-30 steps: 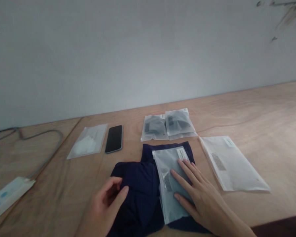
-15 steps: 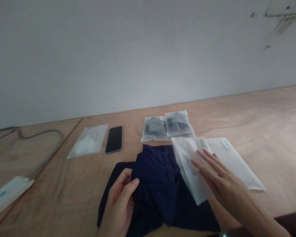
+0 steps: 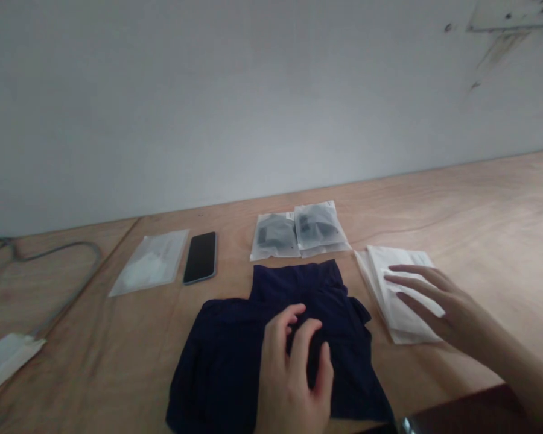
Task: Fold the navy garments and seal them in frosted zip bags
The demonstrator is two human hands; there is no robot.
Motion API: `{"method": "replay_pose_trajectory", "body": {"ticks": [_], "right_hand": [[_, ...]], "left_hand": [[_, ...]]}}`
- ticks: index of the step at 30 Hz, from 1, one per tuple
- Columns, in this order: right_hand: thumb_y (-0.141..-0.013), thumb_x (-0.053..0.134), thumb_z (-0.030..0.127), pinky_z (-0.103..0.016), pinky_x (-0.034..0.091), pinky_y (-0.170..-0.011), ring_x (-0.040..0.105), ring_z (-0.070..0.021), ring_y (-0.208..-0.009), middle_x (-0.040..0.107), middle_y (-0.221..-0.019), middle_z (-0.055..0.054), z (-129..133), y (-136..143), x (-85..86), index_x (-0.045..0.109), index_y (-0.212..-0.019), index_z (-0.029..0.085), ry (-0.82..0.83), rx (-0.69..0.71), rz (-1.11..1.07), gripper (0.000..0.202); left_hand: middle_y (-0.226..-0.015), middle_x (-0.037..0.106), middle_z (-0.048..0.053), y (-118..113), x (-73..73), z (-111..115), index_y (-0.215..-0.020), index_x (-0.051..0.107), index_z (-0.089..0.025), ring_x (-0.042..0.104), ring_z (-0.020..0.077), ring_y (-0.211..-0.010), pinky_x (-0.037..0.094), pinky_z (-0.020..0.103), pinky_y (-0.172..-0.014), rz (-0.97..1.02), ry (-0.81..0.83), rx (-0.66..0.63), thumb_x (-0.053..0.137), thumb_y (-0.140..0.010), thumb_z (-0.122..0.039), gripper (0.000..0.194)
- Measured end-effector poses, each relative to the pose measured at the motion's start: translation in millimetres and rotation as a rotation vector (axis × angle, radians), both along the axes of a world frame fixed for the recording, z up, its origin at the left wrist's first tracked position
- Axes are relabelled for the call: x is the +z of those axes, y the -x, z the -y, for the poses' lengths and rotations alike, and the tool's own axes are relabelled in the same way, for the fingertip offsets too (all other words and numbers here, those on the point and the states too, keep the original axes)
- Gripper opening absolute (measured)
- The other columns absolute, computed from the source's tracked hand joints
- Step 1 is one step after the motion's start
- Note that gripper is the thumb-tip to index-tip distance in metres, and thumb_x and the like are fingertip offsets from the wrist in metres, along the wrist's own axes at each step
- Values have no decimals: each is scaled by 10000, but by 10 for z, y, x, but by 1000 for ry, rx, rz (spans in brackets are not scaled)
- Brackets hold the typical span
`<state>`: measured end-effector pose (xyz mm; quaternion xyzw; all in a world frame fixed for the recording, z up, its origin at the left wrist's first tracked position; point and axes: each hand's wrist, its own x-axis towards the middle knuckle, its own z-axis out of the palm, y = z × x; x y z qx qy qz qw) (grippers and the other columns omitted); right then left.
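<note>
Navy blue fabric, likely a garment [image 3: 226, 361], lies spread on the wooden table in front of me. My left hand [image 3: 296, 367] is over its middle, fingers curved and apart, holding nothing. To the right, my right hand [image 3: 438, 301] rests with fingers spread on a small stack of frosted plastic bags [image 3: 389, 265]. The bags lie flat beside the cloth's right edge. Part of the stack is hidden under my fingers.
Behind the cloth lie two frosted bags with dark items inside, a left one [image 3: 276, 235] and a right one [image 3: 317, 226]. A phone [image 3: 200, 258] and another frosted bag [image 3: 149, 262] are at left. A power strip [image 3: 9, 361] with a grey cable sits far left, before the wall [image 3: 208, 108].
My left hand has let go of the folded cloth, which now lies flatter. My right hand has moved right with the frosted bag, now laid on the other one.
</note>
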<state>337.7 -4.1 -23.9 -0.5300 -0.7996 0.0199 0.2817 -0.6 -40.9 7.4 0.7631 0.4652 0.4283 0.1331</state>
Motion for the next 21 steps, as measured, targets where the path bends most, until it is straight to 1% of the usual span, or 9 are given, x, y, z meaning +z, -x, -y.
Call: {"method": "replay_pose_trajectory", "body": {"ticks": [2,4,7,9,11,13,15,18,21], "right_hand": [[-1057,552,292,-460,574,-1063,629,-266,-1306,623,-1418,-89,-102,303,167,623,-1439,369,95,146,-81,396],[-1041,582,263,-411,595,-1021,662,-242,-1233,635,-1361,-89,-225,559,266,654,-1410,356,201,282,-120,388],[-999,610,172,-363,598,-953,691,-213,-1103,668,-1227,-84,-429,788,362,760,-1211,286,320,433,-127,284],[-975,617,123,-360,573,-960,679,-209,-1086,681,-1160,-80,-568,868,450,777,-1105,248,341,504,-141,241],[-971,634,127,-368,548,-979,666,-208,-1085,689,-1129,-73,-710,954,561,767,-1084,235,339,550,-169,204],[-985,646,169,-349,547,-935,669,-193,-1018,693,-1101,-62,-858,1101,663,754,-1100,228,338,581,-189,169],[-997,636,189,-313,549,-843,667,-172,-915,696,-1066,-58,-1000,1334,721,750,-1106,209,343,635,-181,158],[-986,639,164,-290,545,-802,672,-163,-865,724,-1031,-53,-1160,1793,719,760,-1075,188,359,760,-131,152],[-1009,635,198,-286,552,-837,695,-167,-892,755,-1021,-49,-1217,2183,704,766,-1097,195,378,868,-106,158]], "left_hand": [[-1254,650,98,-53,67,41,-1263,667,-253,626,279,-1128,572,442,-932,-184,-98,-149,731,-942,-232,328],[-1122,698,64,-142,84,51,-1147,704,-245,647,274,-978,579,411,-776,-312,-143,-264,826,-876,-304,303],[-954,709,23,-228,58,41,-931,686,-217,637,232,-798,517,361,-616,-404,-205,-273,818,-856,-186,155],[-908,701,21,-202,59,44,-941,680,-205,628,207,-754,507,342,-600,-363,-215,-252,731,-905,-103,119],[-931,701,36,-108,87,66,-1047,686,-196,645,191,-782,544,322,-653,-258,-192,-215,654,-964,-90,139],[-979,697,54,38,116,101,-1161,661,-181,674,175,-857,579,286,-757,-134,-180,-123,616,-994,-79,201],[-994,683,59,218,114,138,-1255,623,-165,684,151,-891,578,238,-808,-52,-214,-5,597,-996,-47,286],[-962,659,48,534,22,195,-1358,592,-152,675,136,-855,566,220,-788,-117,-234,102,555,-1001,-21,382],[-953,652,56,864,-119,279,-1307,644,-171,660,177,-840,564,298,-771,-340,-190,197,558,-1008,-82,324]]}}
